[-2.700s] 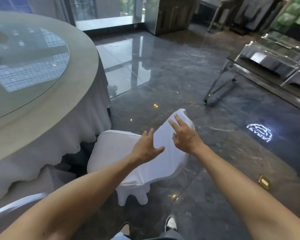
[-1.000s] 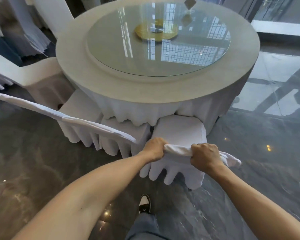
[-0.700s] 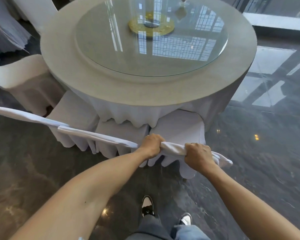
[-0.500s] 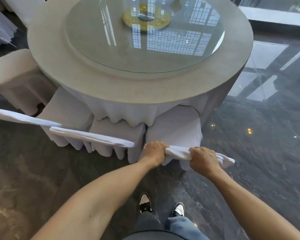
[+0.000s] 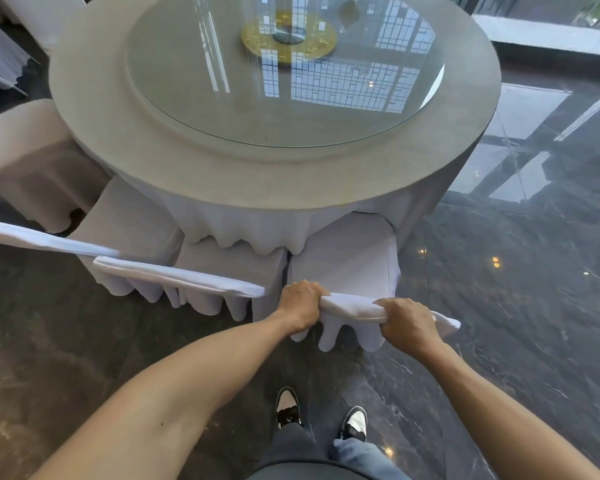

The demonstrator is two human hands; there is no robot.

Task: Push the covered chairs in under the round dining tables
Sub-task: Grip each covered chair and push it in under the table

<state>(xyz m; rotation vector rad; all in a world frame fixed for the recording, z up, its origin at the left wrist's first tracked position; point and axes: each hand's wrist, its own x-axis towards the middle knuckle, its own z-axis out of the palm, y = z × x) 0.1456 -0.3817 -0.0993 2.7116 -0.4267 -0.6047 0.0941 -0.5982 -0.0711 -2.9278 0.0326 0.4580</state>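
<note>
A white-covered chair stands in front of me, its seat partly under the draped edge of the round dining table. My left hand and my right hand both grip the top of its backrest, fingers curled over the cloth. Two more covered chairs sit side by side to the left, their seats tucked under the tablecloth, backrest tops pointing left. The table carries a glass turntable with a gold centre.
Another covered chair stands at the far left beside the table. Dark polished marble floor spreads to the right and behind me. My two shoes are just behind the chair. A window ledge runs along the top right.
I turned from open floor to face the table and took the backrest in both hands. Over the last second the chair slid forward, its seat going further under the tablecloth.
</note>
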